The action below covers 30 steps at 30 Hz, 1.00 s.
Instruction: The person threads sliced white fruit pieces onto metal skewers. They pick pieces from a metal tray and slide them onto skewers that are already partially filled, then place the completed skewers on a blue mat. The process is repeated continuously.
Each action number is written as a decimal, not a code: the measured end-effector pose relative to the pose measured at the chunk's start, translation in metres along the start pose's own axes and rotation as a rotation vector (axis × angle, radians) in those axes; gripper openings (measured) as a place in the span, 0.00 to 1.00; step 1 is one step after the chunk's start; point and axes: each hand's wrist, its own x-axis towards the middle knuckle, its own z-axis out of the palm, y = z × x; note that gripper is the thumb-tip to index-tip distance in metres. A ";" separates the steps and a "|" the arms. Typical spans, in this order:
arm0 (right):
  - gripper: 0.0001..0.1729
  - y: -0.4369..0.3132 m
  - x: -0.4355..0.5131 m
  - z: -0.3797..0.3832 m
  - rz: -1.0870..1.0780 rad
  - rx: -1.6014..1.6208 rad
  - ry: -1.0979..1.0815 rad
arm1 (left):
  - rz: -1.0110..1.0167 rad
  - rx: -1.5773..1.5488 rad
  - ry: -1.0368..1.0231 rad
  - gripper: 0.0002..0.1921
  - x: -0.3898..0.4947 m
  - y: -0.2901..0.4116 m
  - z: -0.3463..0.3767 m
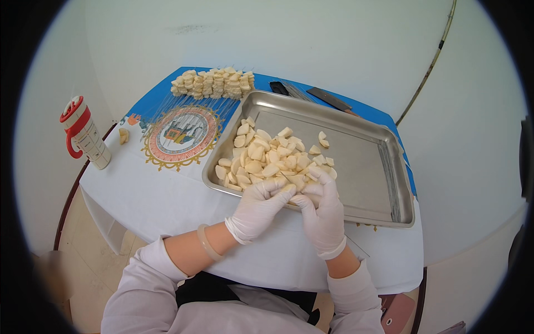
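Note:
White gloves cover both of my hands, which meet over the near edge of a steel tray (354,121). My left hand (260,206) pinches a pale food piece at its fingertips, with a thin skewer tip showing just above. My right hand (323,211) has its fingers curled around a pale piece beside it; a thin skewer runs out below the right wrist. Cut pale pieces (267,152) lie heaped in the tray's left half. A bundle of thin metal skewers (390,179) rests along the tray's right side. Filled skewers (212,83) are stacked at the back left.
A cleaver (329,98), a black object (279,88) and more thin skewers (297,91) lie behind the tray. A red-and-white bottle (86,131) stands at the table's left edge, near a single pale piece (124,135). The wall rises directly behind the table.

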 end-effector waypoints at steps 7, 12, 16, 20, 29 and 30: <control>0.31 0.002 0.003 -0.001 0.030 0.060 -0.023 | -0.021 -0.003 -0.004 0.10 -0.002 0.004 0.001; 0.20 0.008 0.005 -0.003 -0.070 -0.177 0.042 | 0.026 -0.084 0.160 0.14 0.005 0.015 -0.003; 0.07 0.020 0.005 -0.002 0.000 -0.145 -0.032 | 0.013 -0.140 0.261 0.15 0.009 0.020 -0.006; 0.05 0.011 0.006 0.002 0.013 -0.089 0.013 | 0.023 -0.173 0.205 0.14 0.007 0.020 -0.007; 0.04 0.005 0.004 0.000 0.042 -0.200 -0.006 | 0.007 -0.191 0.154 0.10 0.008 0.014 -0.010; 0.04 0.005 0.003 0.000 0.058 -0.188 -0.007 | 0.000 -0.209 0.151 0.10 0.009 0.012 -0.011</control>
